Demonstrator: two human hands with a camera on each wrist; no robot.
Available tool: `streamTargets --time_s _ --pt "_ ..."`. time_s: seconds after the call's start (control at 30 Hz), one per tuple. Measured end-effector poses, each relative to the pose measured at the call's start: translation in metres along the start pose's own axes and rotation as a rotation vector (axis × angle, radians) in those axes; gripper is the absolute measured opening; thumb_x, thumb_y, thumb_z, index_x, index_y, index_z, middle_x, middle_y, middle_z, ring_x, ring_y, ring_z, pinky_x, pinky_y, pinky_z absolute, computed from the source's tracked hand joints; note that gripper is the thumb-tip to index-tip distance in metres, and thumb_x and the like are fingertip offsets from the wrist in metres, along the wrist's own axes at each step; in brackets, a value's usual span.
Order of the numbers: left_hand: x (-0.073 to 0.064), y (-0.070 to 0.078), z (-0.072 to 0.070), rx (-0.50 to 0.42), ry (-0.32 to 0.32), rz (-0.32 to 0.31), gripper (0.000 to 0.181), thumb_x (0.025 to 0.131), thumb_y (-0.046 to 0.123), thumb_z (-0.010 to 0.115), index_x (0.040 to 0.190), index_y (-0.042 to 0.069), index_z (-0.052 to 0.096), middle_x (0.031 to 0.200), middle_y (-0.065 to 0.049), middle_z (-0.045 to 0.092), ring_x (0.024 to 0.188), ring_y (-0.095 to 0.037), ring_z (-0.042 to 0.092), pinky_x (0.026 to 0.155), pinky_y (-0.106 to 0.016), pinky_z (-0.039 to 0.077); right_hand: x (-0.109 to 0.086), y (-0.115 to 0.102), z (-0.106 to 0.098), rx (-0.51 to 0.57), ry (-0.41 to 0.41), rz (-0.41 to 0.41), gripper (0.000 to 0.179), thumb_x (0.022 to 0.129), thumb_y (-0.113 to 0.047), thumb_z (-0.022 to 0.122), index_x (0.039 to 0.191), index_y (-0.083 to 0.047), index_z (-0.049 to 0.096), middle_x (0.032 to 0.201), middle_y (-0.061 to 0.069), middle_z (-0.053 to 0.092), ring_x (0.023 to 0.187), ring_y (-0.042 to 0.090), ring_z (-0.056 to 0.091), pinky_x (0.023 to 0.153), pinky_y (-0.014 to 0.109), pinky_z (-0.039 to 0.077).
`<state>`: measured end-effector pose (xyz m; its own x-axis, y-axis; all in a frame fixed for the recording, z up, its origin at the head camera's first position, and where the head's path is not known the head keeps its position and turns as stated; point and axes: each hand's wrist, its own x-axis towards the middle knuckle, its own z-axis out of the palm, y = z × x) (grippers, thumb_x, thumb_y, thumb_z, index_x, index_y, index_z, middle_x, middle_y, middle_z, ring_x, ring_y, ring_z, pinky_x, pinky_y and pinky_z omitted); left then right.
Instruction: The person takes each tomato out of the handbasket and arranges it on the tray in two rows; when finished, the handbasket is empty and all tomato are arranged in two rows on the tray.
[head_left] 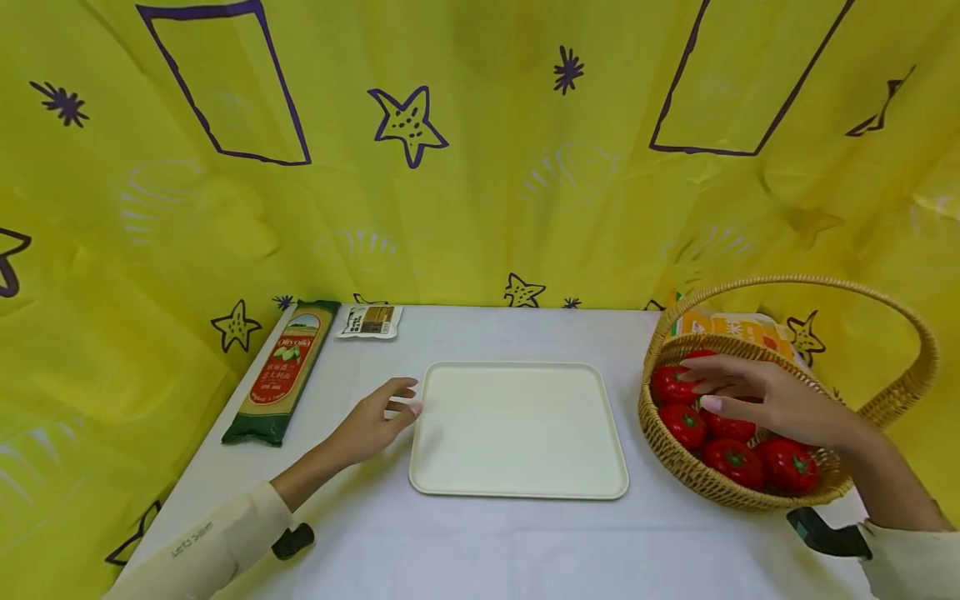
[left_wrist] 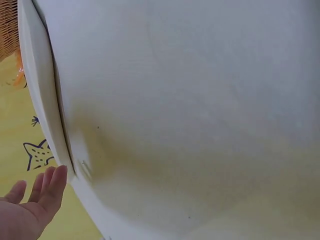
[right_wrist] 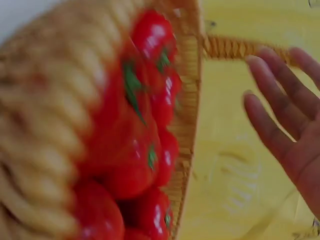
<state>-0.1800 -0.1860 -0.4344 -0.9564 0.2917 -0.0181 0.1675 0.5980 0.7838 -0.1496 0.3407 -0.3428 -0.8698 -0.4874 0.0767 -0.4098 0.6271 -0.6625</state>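
A cream rectangular tray (head_left: 517, 429) lies in the middle of the white table. My left hand (head_left: 380, 421) hovers at its left edge, fingers loosely bent and holding nothing; in the left wrist view the hand (left_wrist: 37, 205) shows beside the tray's rim (left_wrist: 50, 100). To the right stands a wicker basket (head_left: 697, 479) with a tall arched handle. Several red tomatoes (head_left: 733, 462) with green stems fill it. Over them is my right hand (head_left: 780, 400), fingers extended and nothing in its grasp. In the right wrist view that hand (right_wrist: 295, 110) is apart from the tomatoes (right_wrist: 135, 165).
At the left edge of the table lies a long spaghetti packet (head_left: 283, 375) in green and red. A small white and brown sachet (head_left: 371, 322) sits at the back left. Behind the basket is an orange bag (head_left: 738, 327). A yellow patterned curtain (head_left: 480, 192) hangs behind the table.
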Motion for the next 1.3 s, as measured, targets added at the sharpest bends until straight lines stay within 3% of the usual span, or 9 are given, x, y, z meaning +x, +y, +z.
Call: streamTargets --time_s 0.1,0.2,0.4,0.6,0.73,1.13,1.3 --pt "0.004 -0.003 0.000 -0.019 -0.002 -0.066 0.055 0.099 0.025 0.061 0.147 0.005 0.043 0.137 -0.021 0.057 0.120 -0.036 0.062 0.095 -0.048 0.056 -0.002 0.008 -0.011 0.002 -0.002 0.032 0.044 0.100 -0.010 0.057 0.143 -0.009 0.051 0.127 -0.016 0.062 0.109 -0.004 0.060 0.070 0.026 0.059" --pt "0.008 -0.005 0.000 -0.083 -0.015 -0.135 0.061 0.097 0.024 0.063 0.149 0.005 0.038 0.141 -0.022 0.052 0.122 -0.036 0.059 0.093 -0.044 0.057 -0.001 0.016 -0.019 -0.041 0.010 0.061 0.044 0.101 -0.012 0.056 0.144 -0.009 0.051 0.130 -0.015 0.061 0.110 -0.008 0.057 0.080 0.023 0.056" --pt "0.014 -0.008 -0.002 -0.228 -0.043 -0.215 0.068 0.094 0.018 0.067 0.151 0.000 0.033 0.144 -0.027 0.044 0.125 -0.039 0.056 0.089 -0.038 0.060 0.004 0.029 -0.032 -0.124 0.006 0.170 0.043 0.102 -0.024 0.057 0.143 -0.013 0.053 0.130 0.003 0.062 0.105 -0.010 0.054 0.079 0.025 0.054" --pt "0.016 -0.011 0.001 -0.235 -0.068 -0.228 0.069 0.091 0.015 0.070 0.148 -0.002 0.035 0.139 -0.027 0.048 0.123 -0.039 0.057 0.089 -0.037 0.060 0.010 0.037 -0.043 -0.142 0.015 0.196 0.042 0.102 -0.026 0.054 0.141 -0.009 0.053 0.130 0.014 0.062 0.104 -0.012 0.052 0.080 0.022 0.052" --pt "0.016 -0.012 0.003 -0.254 -0.080 -0.224 0.069 0.090 0.012 0.071 0.147 -0.005 0.036 0.135 -0.028 0.050 0.117 -0.036 0.060 0.085 -0.036 0.061 0.014 0.043 -0.048 -0.105 0.003 0.266 0.049 0.103 -0.032 0.053 0.145 -0.007 0.047 0.135 0.021 0.058 0.102 -0.016 0.048 0.080 0.027 0.053" --pt "0.017 -0.010 0.012 -0.252 -0.068 -0.243 0.066 0.084 0.003 0.073 0.142 -0.007 0.043 0.126 -0.024 0.056 0.106 -0.028 0.063 0.079 -0.034 0.062 0.028 0.067 -0.052 0.005 -0.001 0.346 0.059 0.102 -0.032 0.057 0.149 -0.002 0.039 0.134 0.026 0.058 0.099 0.001 0.066 0.078 0.028 0.060" --pt "0.017 -0.010 0.014 -0.241 -0.071 -0.240 0.065 0.083 0.000 0.074 0.141 -0.007 0.044 0.123 -0.023 0.056 0.106 -0.029 0.062 0.079 -0.034 0.062 0.033 0.077 -0.053 0.035 -0.014 0.345 0.062 0.101 -0.031 0.060 0.150 -0.002 0.038 0.137 0.028 0.056 0.098 -0.004 0.064 0.079 0.028 0.060"
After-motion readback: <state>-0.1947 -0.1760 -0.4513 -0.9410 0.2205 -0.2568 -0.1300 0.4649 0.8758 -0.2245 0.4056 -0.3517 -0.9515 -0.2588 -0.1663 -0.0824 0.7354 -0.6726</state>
